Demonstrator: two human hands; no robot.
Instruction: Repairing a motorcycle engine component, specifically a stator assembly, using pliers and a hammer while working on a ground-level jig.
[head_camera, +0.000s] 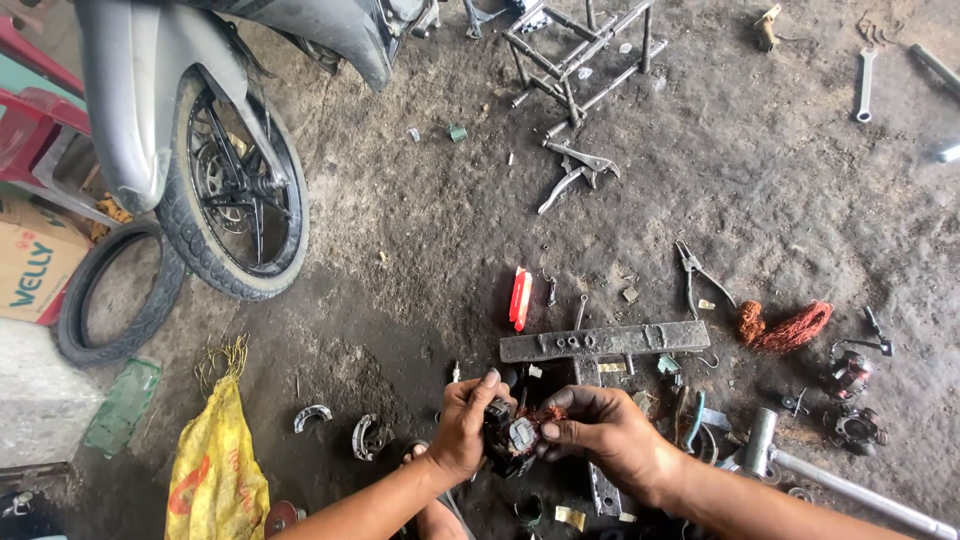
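Note:
Both my hands hold a small dark motor stator (512, 437) with copper wire windings, low in the middle of the head view. My left hand (462, 428) grips its left side with the thumb up over the top. From the right, my right hand (600, 432) closes on it, fingers on the reddish copper windings. Just beyond the hands a grey T-shaped metal bar (604, 341) lies on the dirt floor.
A motorcycle front wheel (235, 195) stands at upper left beside a loose tyre (112, 296). Pliers (572, 172), a spanner (865, 85), a red utility knife (519, 298), a heap of copper wire (788, 326), a yellow sack (216, 467) and a steel pipe (850, 486) lie about.

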